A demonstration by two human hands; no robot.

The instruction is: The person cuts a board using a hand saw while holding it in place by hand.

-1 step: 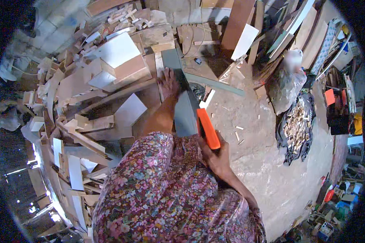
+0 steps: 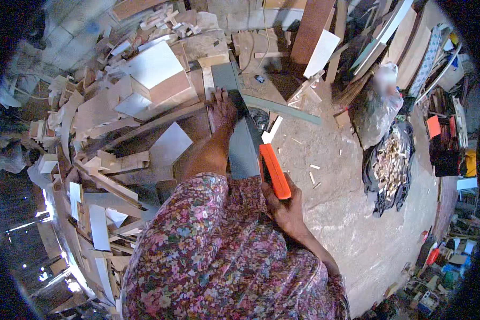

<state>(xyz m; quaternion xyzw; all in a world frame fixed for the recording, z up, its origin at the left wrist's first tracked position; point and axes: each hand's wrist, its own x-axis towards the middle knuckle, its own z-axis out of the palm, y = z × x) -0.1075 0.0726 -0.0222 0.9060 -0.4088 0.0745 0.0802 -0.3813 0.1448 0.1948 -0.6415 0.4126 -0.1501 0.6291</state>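
A: Where the grey board (image 2: 244,146) runs away from the body, what is seen on it?

B: The left hand (image 2: 222,109) is laid flat on the far part of the grey board, fingers spread and pressed down on its surface; nothing is clasped in it.

A: And the right hand (image 2: 284,205)?

B: It is closed around the near end of an orange handle (image 2: 274,170), which is held just right of the grey board's near half. Whether a blade is attached cannot be told, since that edge is hidden by the board.

A: How is the grey board placed?

B: It is laid lengthwise from near to far over a pile of wood offcuts (image 2: 112,138), with a thinner grey strip (image 2: 282,109) crossing to the right at its far end. A floral garment (image 2: 224,256) fills the near part of the view.

A: What is noted to the right?

B: A dusty floor (image 2: 346,202) scattered with small chips is seen, and farther right a dark sheet heaped with wood pieces (image 2: 392,160). Planks (image 2: 314,26) are leaned at the far side.
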